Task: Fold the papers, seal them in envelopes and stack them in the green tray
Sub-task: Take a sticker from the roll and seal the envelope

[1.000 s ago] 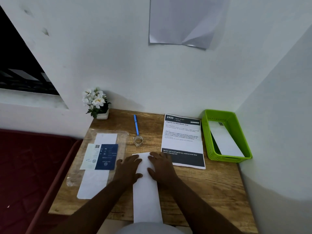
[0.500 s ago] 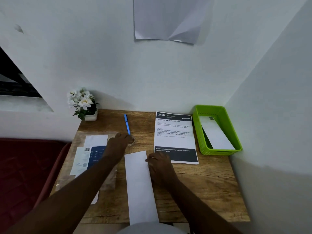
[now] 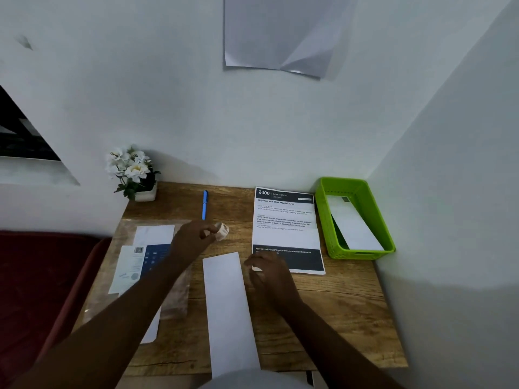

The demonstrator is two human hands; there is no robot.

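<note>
The scene is seen from one wide-angle head view, directed forward and down at close range. The wooden desk (image 3: 323, 313) is held in the lower half of the frame, the white wall (image 3: 168, 94) in the upper half. No second view is given.

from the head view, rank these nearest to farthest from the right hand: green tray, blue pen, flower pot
From the right hand:
1. blue pen, up and to its left on the desk
2. green tray, at the desk's right edge
3. flower pot, far left back corner
</note>
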